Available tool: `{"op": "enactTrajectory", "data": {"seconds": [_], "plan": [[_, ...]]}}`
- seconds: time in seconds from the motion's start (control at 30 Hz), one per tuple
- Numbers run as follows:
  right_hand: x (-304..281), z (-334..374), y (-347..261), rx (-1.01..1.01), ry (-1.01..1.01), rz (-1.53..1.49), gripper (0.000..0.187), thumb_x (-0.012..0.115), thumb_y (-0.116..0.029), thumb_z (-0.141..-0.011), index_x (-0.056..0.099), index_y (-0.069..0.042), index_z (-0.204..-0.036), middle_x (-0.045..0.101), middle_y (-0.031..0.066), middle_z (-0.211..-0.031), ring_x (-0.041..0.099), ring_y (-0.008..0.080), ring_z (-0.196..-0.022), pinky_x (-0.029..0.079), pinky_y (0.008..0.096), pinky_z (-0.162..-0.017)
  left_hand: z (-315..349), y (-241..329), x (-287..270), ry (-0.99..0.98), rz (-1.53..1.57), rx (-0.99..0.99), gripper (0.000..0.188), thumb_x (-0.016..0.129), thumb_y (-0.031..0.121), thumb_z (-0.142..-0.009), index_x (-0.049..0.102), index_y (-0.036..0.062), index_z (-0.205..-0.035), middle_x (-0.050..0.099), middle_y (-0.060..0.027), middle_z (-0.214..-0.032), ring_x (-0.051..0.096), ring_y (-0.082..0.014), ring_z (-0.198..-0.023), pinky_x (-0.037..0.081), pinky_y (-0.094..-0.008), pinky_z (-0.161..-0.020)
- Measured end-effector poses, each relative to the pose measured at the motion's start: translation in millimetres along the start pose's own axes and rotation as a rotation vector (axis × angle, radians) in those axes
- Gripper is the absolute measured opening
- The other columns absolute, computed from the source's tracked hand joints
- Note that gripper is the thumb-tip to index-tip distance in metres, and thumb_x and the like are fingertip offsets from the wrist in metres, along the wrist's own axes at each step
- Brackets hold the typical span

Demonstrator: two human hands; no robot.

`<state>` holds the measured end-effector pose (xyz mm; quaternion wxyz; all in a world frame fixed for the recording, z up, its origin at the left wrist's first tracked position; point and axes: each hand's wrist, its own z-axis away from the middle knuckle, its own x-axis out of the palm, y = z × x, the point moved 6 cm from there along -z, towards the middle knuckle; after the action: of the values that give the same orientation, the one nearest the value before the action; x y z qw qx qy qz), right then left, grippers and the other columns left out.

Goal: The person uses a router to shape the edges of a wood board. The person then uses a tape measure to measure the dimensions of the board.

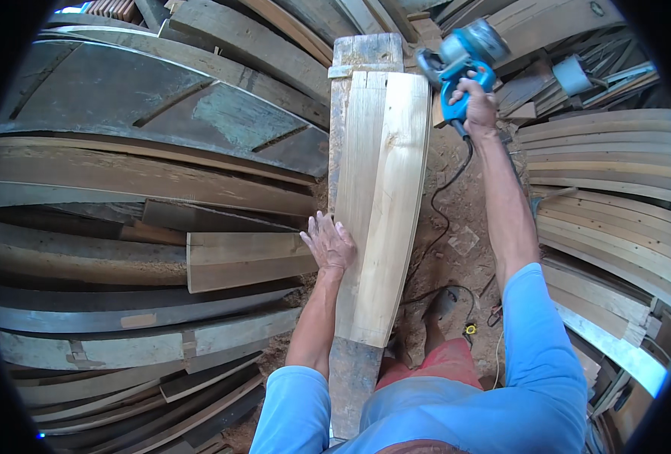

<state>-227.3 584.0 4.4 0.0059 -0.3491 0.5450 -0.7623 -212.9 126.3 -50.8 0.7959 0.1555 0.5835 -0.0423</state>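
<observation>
A long, pale board [396, 197] of two joined-looking strips lies lengthwise on a worn, narrow bench plank [354, 378] in front of me. My left hand [329, 244] rests at the board's left edge, fingers spread, holding nothing. Beyond the board's far right end, my right hand [478, 106] grips the loop handle of a blue corded power tool [456, 76] with a rounded grey housing. The tool is tilted, held off to the side of the board and partly blurred. Its exact kind and its underside cannot be made out. A black cord [447, 200] trails down from it.
Stacked timber [146, 178] crowds the left side, with a short board [248, 257] jutting toward the bench. Curved planks [604, 163] are piled on the right. A yellow tape measure [469, 329] lies near my legs on the sawdust-strewn floor [464, 257]. A pale blue cylinder [571, 75] stands at far right.
</observation>
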Motion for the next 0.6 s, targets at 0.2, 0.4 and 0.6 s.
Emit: {"op": "enactTrajectory", "data": {"seconds": [0.2,0.4,0.6], "plan": [[-152,23,62,0.324,0.251,-0.167,0.025,0.053,-0.022,-0.095,0.054,-0.007,-0.075,0.059,0.0093,-0.067,0.064,0.0265,-0.064,0.055,0.0402,-0.063,3,-3,5,0.15,0.001,0.094,0.047,0.044,0.027,-0.101,0.048,0.0009,-0.139,0.047,-0.0265,-0.149,0.037,-0.046,-0.143,0.021,-0.0705,-0.116],[-313,135,138,0.532,0.55,0.007,0.027,0.051,-0.022,-0.099,0.052,-0.006,-0.077,0.061,0.0136,-0.066,0.062,0.0298,-0.062,0.055,0.0424,-0.063,0,2,-1,0.117,0.031,0.126,0.049,0.043,0.027,-0.1,0.049,-0.0033,-0.138,0.05,-0.0295,-0.145,0.04,-0.0489,-0.14,0.022,-0.0702,-0.115],[-432,206,202,0.58,0.732,-0.228,0.021,0.052,-0.017,-0.101,0.049,-0.007,-0.083,0.057,0.0116,-0.066,0.061,0.029,-0.059,0.056,0.0434,-0.06,-5,-5,-1,0.134,0.055,0.225,0.043,0.041,0.022,-0.101,0.05,-0.0041,-0.134,0.057,-0.0292,-0.13,0.05,-0.047,-0.126,0.034,-0.0582,-0.109]]}}
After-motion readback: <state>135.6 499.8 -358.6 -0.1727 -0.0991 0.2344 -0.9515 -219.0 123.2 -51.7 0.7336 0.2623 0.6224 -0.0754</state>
